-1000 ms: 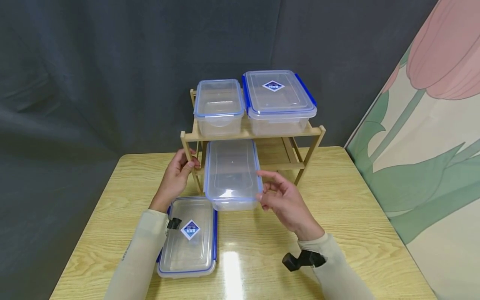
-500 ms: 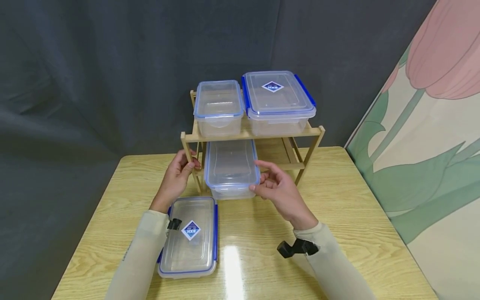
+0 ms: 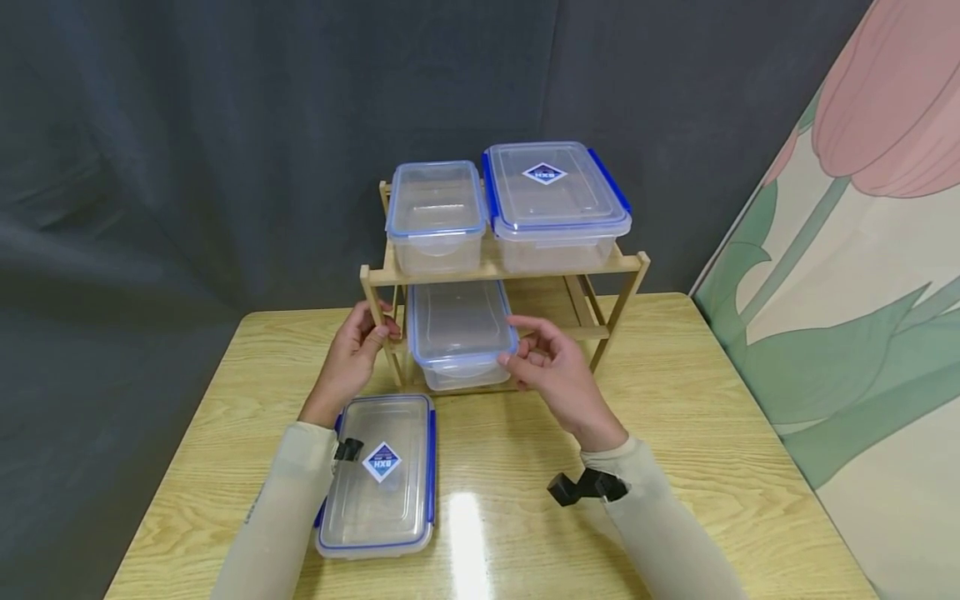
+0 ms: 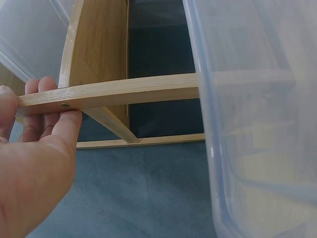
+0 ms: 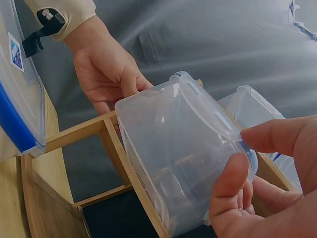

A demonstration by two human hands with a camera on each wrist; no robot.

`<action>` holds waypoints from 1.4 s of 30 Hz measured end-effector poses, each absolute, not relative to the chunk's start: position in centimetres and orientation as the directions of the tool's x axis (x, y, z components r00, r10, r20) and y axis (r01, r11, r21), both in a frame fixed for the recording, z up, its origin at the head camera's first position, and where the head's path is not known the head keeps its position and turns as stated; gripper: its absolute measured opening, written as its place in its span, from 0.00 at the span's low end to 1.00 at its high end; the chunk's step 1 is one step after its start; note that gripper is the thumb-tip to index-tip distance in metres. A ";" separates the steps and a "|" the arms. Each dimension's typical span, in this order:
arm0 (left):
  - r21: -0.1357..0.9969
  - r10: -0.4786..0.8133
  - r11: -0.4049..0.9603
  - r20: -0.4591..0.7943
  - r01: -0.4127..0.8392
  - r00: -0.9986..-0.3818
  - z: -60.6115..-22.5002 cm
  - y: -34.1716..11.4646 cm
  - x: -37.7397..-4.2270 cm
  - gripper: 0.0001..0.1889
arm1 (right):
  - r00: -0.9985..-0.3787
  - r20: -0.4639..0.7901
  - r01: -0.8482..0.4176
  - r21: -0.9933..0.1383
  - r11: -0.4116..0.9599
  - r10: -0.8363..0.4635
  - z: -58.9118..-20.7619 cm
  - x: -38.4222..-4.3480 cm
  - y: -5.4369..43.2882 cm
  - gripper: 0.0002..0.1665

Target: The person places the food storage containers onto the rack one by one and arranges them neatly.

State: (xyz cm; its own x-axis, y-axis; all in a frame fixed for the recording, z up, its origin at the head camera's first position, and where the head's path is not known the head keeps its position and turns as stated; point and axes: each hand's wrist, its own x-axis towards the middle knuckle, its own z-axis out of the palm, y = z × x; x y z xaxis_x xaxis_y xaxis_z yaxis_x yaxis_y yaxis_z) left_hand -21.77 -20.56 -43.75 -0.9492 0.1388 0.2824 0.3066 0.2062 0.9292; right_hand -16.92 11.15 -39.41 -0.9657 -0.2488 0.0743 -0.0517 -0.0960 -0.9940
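A clear plastic food container [image 3: 461, 321] with a pale blue seal sits on the lower level of a two-tier wooden rack [image 3: 498, 265], its front end jutting slightly past the shelf. My right hand [image 3: 553, 371] holds it at the front right corner, thumb at the front and index finger along the right side. In the right wrist view, thumb and fingers bracket the lid's rim on this container [image 5: 178, 148]. My left hand [image 3: 351, 354] grips the rack's front left leg [image 4: 133, 89], with fingers behind the wood and thumb in front.
Two more lidded containers stand on the top shelf, a smaller one [image 3: 437, 204] and a larger one [image 3: 558, 187] with dark blue clips. A flatter labelled container [image 3: 375, 508] lies on the wooden table [image 3: 525, 533] below my left wrist. Dark cloth [image 3: 285, 150] hangs behind.
My right hand has moved the food container back, deeper into the lower shelf, and has travelled forward and slightly left with it. The left hand stays on the rack leg.
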 end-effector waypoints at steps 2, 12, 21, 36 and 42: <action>0.929 0.139 0.207 0.281 0.305 -0.950 -43.7 -20.6 -21.7 0.16 | -0.967 0.080 -0.058 -0.994 -0.094 -0.241 -39.4 -17.0 11.0 0.33; 0.920 0.131 0.242 0.284 0.308 -0.950 -43.8 -20.6 -21.9 0.16 | -0.965 0.163 -0.147 -0.985 -0.092 -0.204 -40.0 -17.5 10.5 0.27; 0.922 0.135 0.235 0.284 0.309 -0.949 -43.7 -20.7 -21.8 0.17 | -0.968 0.185 -0.184 -0.983 -0.022 -0.169 -40.0 -17.5 9.9 0.25; 0.928 0.148 0.218 0.275 0.302 -0.950 -43.8 -20.7 -21.7 0.17 | -0.975 0.173 -0.167 -0.985 -0.051 -0.141 -40.2 -19.2 9.3 0.26; 0.928 0.145 0.224 0.270 0.298 -0.952 -43.8 -20.8 -21.7 0.17 | -0.975 0.172 -0.165 -0.985 -0.057 -0.142 -40.2 -19.1 9.3 0.25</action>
